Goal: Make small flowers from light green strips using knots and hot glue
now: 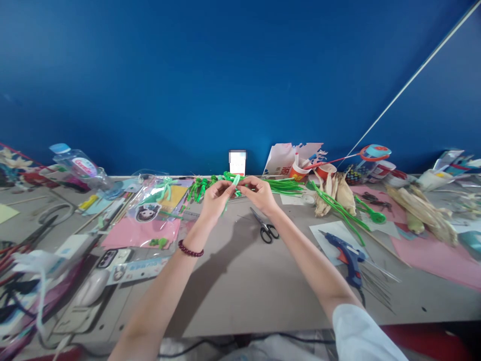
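Observation:
My left hand (215, 201) and my right hand (260, 194) are raised close together over the middle of the table. Both have their fingers pinched on a pale green pipe cleaner (236, 179), whose loose end hangs below the left fingers. A dark red bead bracelet (191, 249) circles my left wrist. Behind the hands lie bright green twisted pipe-cleaner pieces (199, 188) and, to their right, a bundle of straight green pipe cleaners (287, 187). Black-handled scissors (267, 232) rest on the table below my right hand.
A blue hot glue gun (348, 256) lies right of my right forearm, near dried corn husks (344, 198). A lit phone (237, 164) leans on the blue wall. At left are a plastic bottle (84, 165), pink paper (131, 233) and a white mouse (92, 287).

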A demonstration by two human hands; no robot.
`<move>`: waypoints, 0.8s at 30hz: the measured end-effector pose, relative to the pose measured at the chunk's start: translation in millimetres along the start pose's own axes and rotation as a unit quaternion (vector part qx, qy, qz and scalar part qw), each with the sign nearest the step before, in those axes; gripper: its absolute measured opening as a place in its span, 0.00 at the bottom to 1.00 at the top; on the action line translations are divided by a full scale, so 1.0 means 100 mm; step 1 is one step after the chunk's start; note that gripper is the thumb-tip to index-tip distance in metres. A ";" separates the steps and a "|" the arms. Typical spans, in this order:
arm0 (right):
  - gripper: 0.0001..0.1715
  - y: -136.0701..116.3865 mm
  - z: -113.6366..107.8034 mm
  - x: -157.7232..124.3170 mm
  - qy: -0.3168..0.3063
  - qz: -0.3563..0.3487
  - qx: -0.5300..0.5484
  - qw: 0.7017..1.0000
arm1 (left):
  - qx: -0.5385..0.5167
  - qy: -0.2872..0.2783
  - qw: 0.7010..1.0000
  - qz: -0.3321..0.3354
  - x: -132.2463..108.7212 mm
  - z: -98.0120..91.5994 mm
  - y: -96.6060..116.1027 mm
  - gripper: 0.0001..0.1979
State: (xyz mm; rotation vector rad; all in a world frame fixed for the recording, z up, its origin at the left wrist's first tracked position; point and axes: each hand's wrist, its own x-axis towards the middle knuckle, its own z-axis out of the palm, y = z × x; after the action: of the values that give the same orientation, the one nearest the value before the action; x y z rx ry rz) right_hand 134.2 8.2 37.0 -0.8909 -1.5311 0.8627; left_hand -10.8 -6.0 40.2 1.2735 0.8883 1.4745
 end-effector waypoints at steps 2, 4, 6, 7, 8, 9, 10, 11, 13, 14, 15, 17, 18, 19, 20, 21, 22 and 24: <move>0.11 0.01 0.01 0.00 -0.010 0.011 0.007 1.000 | -0.009 -0.003 1.000 0.006 -0.01 0.02 0.00 0.13; 0.13 0.02 0.02 0.00 -0.018 0.016 0.020 1.000 | -0.017 -0.002 1.000 0.007 -0.01 0.03 -0.01 0.14; 0.13 0.03 0.03 0.00 -0.022 0.013 0.030 0.999 | -0.023 -0.001 1.000 0.008 -0.01 0.03 -0.03 0.14; 0.12 0.03 0.03 0.01 -0.024 0.011 0.033 0.999 | -0.025 -0.001 1.000 0.008 -0.01 0.03 -0.04 0.15; 0.12 0.03 0.04 0.01 -0.026 0.010 0.035 0.999 | -0.029 -0.002 1.000 0.007 -0.01 0.03 -0.05 0.14; 0.12 0.03 0.04 0.01 -0.028 0.010 0.037 0.999 | -0.032 -0.005 0.999 0.004 0.00 0.03 -0.06 0.14; 0.12 0.03 0.05 0.01 -0.030 0.012 0.037 0.999 | -0.036 -0.011 0.999 -0.002 0.00 0.03 -0.07 0.14; 0.12 0.03 0.05 0.01 -0.030 0.015 0.038 0.999 | -0.041 -0.017 0.999 -0.009 0.00 0.03 -0.08 0.14; 0.13 0.03 0.06 0.00 -0.031 0.024 0.043 0.998 | -0.054 -0.031 0.998 -0.027 0.00 0.03 -0.10 0.14; 0.13 0.03 0.06 0.00 -0.033 0.027 0.048 0.998 | -0.061 -0.037 0.997 -0.037 0.00 0.03 -0.10 0.15; 0.13 0.03 0.06 0.00 -0.036 0.027 0.056 0.997 | -0.068 -0.040 0.996 -0.044 0.01 0.03 -0.10 0.15; 0.13 0.03 0.05 0.00 -0.045 0.021 0.072 0.996 | -0.082 -0.043 0.994 -0.054 0.01 0.03 -0.10 0.16; 0.13 0.02 0.05 -0.01 -0.050 0.019 0.079 0.995 | -0.089 -0.043 0.994 -0.056 0.01 0.04 -0.10 0.16; 0.13 0.00 0.05 -0.01 -0.055 0.020 0.085 0.995 | -0.095 -0.044 0.993 -0.058 0.00 0.04 -0.09 0.16; 0.12 -0.01 0.04 -0.01 -0.059 0.026 0.091 0.994 | -0.102 -0.045 0.992 -0.059 0.00 0.04 -0.09 0.16; 0.12 -0.03 0.04 -0.02 -0.064 0.036 0.096 0.993 | -0.107 -0.047 0.991 -0.059 0.00 0.04 -0.09 0.15; 0.12 -0.05 0.04 -0.02 -0.067 0.049 0.100 0.991 | -0.109 -0.049 0.991 -0.059 -0.01 0.05 -0.08 0.15; 0.13 -0.10 0.04 -0.02 -0.070 0.076 0.110 0.989 | -0.111 -0.053 0.991 -0.058 -0.02 0.05 -0.08 0.14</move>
State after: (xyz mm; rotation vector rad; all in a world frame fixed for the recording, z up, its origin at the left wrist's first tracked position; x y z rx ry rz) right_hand 130.0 1.7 44.1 -0.8053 -1.4657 1.2017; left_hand -4.2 -5.8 33.3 1.1063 0.6965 1.3604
